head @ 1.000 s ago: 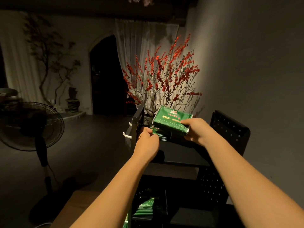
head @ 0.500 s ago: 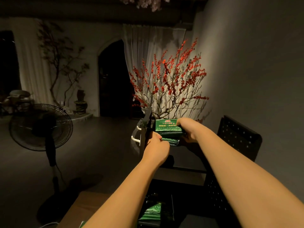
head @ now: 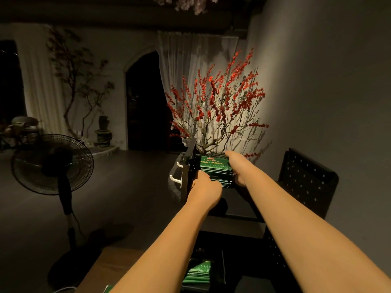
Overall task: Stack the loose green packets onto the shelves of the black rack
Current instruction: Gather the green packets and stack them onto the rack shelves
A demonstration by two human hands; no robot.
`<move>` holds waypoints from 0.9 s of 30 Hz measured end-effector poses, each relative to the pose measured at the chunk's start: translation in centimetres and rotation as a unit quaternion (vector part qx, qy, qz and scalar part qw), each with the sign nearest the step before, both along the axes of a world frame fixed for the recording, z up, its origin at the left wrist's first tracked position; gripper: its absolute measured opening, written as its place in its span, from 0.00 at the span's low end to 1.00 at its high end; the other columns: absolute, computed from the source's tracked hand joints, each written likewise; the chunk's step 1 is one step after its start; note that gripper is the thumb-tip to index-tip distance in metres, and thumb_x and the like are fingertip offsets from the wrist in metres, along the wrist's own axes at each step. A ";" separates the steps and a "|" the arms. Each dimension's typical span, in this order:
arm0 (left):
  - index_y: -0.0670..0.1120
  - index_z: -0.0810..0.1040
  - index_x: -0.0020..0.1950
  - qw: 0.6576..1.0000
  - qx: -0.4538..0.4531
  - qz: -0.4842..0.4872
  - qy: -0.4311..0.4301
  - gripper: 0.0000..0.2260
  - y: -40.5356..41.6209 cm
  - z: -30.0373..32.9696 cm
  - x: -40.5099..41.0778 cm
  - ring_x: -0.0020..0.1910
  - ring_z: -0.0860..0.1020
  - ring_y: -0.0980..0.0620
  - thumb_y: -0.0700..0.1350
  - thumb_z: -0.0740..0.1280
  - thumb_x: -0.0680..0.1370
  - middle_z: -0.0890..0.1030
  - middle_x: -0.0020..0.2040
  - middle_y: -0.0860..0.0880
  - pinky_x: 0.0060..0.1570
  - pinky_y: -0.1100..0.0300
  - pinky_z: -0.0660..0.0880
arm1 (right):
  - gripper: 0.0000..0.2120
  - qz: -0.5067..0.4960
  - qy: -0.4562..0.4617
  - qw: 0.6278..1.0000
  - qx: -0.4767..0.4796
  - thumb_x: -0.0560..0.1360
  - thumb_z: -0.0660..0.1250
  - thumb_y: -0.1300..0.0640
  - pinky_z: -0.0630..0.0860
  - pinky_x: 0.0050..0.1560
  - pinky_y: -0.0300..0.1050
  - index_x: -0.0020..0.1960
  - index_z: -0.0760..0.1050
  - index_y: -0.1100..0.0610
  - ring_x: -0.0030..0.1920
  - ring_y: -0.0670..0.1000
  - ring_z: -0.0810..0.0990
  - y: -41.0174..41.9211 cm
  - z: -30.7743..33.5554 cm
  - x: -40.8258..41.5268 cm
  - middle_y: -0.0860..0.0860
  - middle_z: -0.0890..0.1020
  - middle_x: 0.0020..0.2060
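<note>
Gripping green packets point(head: 214, 169) (top shelf) are left hand point(head: 204, 188) and right hand point(head: 236, 166).

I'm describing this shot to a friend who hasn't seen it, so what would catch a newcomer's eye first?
First the lit red-berried branches against the right wall, just behind the black rack. Next the stack of green packets on the rack's top shelf, with the left hand and right hand on either side of it. A black standing fan looms in the dim left foreground.
</note>
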State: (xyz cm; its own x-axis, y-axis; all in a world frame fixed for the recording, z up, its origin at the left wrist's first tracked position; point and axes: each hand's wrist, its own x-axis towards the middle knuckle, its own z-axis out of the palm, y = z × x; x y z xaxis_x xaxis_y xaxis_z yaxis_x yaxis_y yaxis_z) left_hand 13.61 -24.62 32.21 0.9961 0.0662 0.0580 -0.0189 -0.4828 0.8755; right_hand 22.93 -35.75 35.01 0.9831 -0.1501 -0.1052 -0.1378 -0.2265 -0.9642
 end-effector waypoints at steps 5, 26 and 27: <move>0.45 0.63 0.70 1.000 -0.004 0.003 -0.001 0.19 -0.1 0.0 0.2 0.61 0.74 0.42 0.41 0.58 0.80 0.73 0.64 0.42 0.55 0.51 0.72 | 0.45 0.012 0.007 0.992 0.126 0.67 0.62 0.30 0.63 0.73 0.62 0.78 0.57 0.50 0.73 0.57 0.67 -1.4 -2.2 3.1 0.54 0.63 0.76; 0.49 0.72 0.47 0.955 0.006 -0.064 -0.291 0.05 1.1 -4.3 -6.1 0.37 0.73 0.56 0.43 0.60 0.82 0.75 0.39 0.53 0.33 0.64 0.66 | 0.10 0.003 -0.325 0.945 -0.020 0.74 0.66 0.69 0.77 0.40 0.36 0.43 0.79 0.55 0.39 0.43 0.80 2.2 -5.9 -16.8 0.48 0.81 0.37; 0.49 0.73 0.47 0.953 0.001 -0.062 -0.295 0.05 1.7 -5.0 -6.7 0.37 0.74 0.57 0.43 0.60 0.82 0.75 0.39 0.54 0.33 0.65 0.66 | 0.09 0.008 -0.321 0.947 0.000 0.74 0.66 0.69 0.78 0.41 0.40 0.44 0.79 0.55 0.39 0.46 0.81 2.6 -6.6 -17.3 0.49 0.82 0.38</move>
